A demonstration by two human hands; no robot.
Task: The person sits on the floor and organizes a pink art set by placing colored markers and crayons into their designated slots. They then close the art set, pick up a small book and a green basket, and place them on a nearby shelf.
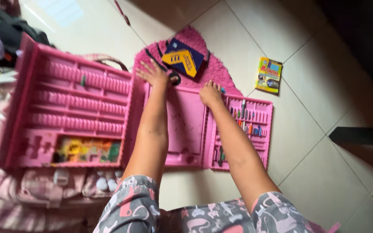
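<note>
Head view: a pink art case [186, 125] lies unfolded on the tiled floor [316, 164], a blue box [184, 58] on the rug [221, 71] at twelve o'clock, a yellow book [268, 75] at two o'clock, while the left hand [154, 73], fingers spread, and the right hand [211, 92], fingers loosely curled, press its top edge.

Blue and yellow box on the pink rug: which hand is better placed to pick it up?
Left, probably. The left hand lies spread on the pink rug right beside the blue and yellow box. The right hand rests lower, on the pink case edge, farther away.
</note>
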